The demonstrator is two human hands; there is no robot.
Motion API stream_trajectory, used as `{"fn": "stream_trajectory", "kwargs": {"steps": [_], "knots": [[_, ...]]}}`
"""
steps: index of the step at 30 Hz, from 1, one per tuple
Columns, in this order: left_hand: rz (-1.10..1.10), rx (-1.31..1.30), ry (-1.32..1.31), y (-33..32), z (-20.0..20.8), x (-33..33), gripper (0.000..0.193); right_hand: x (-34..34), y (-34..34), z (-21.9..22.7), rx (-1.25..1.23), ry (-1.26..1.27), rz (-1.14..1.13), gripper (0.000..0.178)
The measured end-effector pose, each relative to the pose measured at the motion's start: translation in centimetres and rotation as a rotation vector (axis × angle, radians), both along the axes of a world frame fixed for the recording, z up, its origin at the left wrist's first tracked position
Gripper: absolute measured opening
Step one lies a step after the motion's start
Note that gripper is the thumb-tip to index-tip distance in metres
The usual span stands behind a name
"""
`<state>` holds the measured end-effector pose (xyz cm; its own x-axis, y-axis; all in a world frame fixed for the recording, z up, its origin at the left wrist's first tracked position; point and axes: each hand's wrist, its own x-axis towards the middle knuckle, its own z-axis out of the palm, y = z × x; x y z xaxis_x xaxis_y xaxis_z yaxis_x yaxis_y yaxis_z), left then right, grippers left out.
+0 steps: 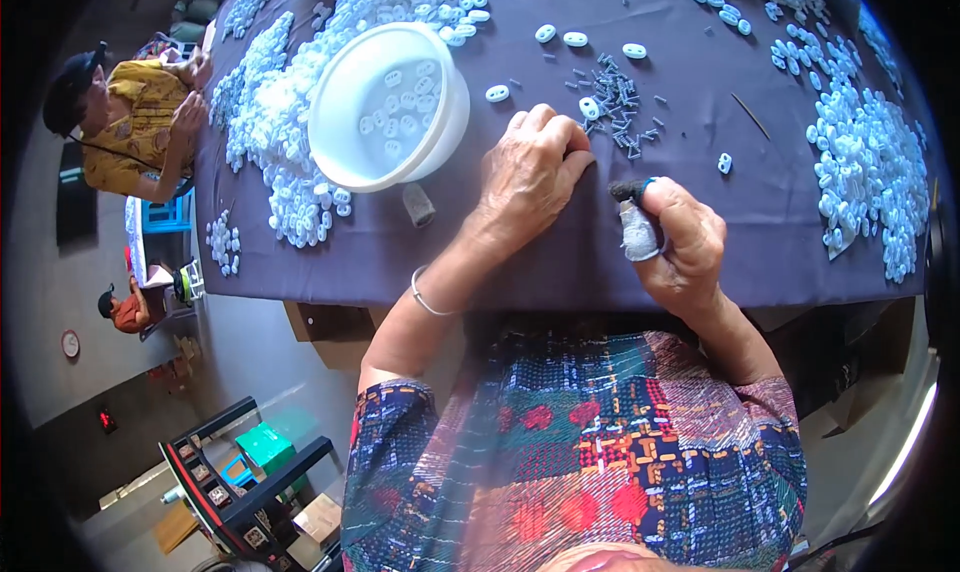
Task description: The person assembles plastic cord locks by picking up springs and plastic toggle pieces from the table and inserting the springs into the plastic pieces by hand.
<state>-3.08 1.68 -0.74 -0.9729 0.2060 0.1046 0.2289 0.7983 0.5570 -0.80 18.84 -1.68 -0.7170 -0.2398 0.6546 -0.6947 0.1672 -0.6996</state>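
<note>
My left hand point(535, 167) rests on the dark tablecloth, its fingers curled under and its thumb pressed in; whatever it may hold is hidden. To its right, my right hand point(690, 237) is raised near the table's front edge with thumb and fingers pinched together. A whitish finger cover point(638, 234) with a dark, worn tip wraps one of its fingers. Anything in that pinch is too small to make out. Just beyond both hands lies a scatter of small grey pins point(618, 107), with a white oval two-hole piece point(589, 108) among them.
A white plastic bowl point(455, 122) holding several oval pieces stands left, beside a grey finger cover point(418, 205). Heaps of white pieces lie left point(265, 122) and right point(870, 172). A thin stick point(750, 116) is at right. A person in yellow point(140, 112) works at the left edge.
</note>
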Motion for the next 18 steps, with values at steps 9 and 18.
{"fn": "stream_trajectory", "kwargs": {"steps": [9, 18], "knots": [[0.197, 0.43, -0.08, -0.6, 0.9, 4.3, 0.011, 0.4, -0.3, -0.3, 0.134, -0.048, 0.07, 0.026], [0.192, 0.309, 0.217, -3.0, -1.0, 5.8, 0.012, 0.4, 0.4, 0.6, 0.298, -0.099, 0.046, 0.026]]}}
